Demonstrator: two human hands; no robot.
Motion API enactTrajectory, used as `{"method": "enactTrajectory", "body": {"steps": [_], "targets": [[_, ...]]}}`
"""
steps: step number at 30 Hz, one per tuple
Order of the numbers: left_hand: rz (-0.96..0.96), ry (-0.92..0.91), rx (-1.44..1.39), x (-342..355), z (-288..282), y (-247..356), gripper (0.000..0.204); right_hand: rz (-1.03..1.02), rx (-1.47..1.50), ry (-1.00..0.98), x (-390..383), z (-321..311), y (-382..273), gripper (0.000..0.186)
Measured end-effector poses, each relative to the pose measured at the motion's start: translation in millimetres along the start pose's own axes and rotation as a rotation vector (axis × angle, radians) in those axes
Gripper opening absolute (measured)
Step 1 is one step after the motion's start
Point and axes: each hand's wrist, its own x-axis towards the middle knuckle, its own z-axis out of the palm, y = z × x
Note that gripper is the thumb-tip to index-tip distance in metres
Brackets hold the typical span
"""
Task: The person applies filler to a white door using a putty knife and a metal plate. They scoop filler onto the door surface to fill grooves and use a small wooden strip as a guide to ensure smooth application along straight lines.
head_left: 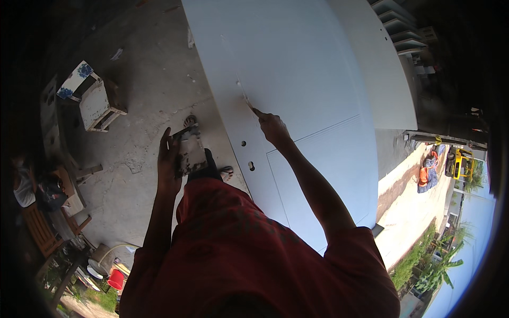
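My right hand (273, 129) grips a putty knife (249, 103), its blade against a large pale door panel (297, 74). White filler spots (238, 83) mark the panel just beyond the blade. Two dark cut-outs, a round hole (244, 143) and a longer hole (252, 166), lie near the panel's left edge. Thin grooves (328, 129) run across it to the right of my hand. In my left hand (169, 158) is a flat, stained plate (192, 153) with a dark strip along its far edge. The plate is beside the panel's left edge, apart from it.
A worn white chair with blue patterns (97, 106) stands on the concrete floor (154, 69) to the left. At far left is a person (24, 183) near wooden furniture (40, 229). More panels (400, 32) are stacked at back right. A yellow machine (463, 164) is outdoors on the right.
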Motion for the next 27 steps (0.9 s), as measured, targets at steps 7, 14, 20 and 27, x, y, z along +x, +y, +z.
{"method": "enactTrajectory", "body": {"steps": [7,14,20,27], "targets": [[-0.02,-0.074,-0.013,-9,15,-14,0.061,-0.021,-0.01,-0.02,-74,24,29,0.055],[-0.029,-0.074,-0.086,-10,34,-34,0.058,0.081,-0.007,-0.128,-139,22,36,0.067],[-0.113,-0.221,0.034,6,23,-69,0.026,0.087,-0.084,-0.141,-194,39,58,0.07],[-0.202,-0.306,0.237,28,19,-132,0.033,0.194,0.037,-0.131,-236,17,61,0.058]]}}
